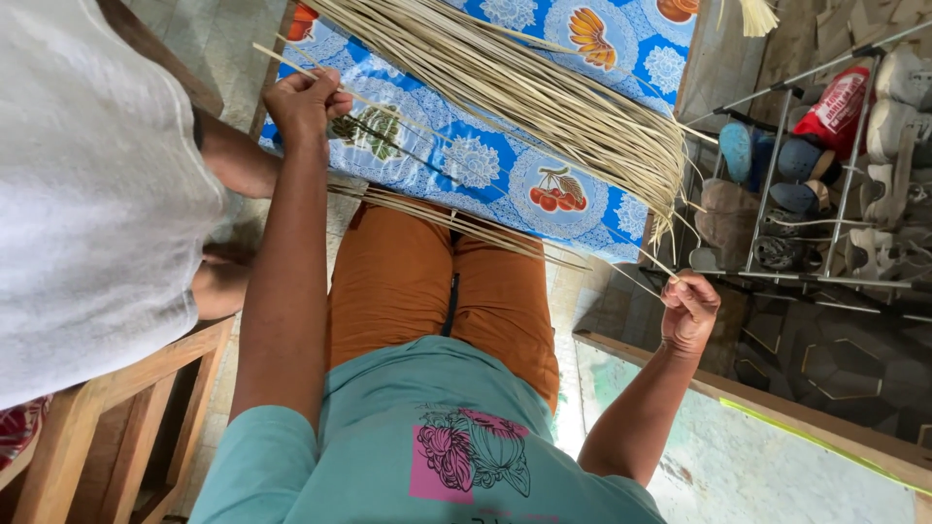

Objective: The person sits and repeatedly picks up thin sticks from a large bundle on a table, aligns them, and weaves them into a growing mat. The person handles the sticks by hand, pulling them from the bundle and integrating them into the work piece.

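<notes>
Your left hand [303, 102] is closed, pinching one end of a thin pale cane strip [437, 165] at about 11 o'clock; your right hand [689, 309] is a fist gripping strip ends at 3 o'clock. Keep the strip tight and flat between both hands. Behind lies the big bundle of strips [544, 92] on the blue flowered surface [485, 165]. Loose ends at 2 o'clock may tangle, and the shoe rack [825, 165] stands near.

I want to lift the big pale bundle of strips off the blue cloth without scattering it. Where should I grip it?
Probably at mid-length of the bundle, coming from above and wrapping across the strips: there they lie packed and parallel, while the ends near the shoe rack fan out loose.
</notes>
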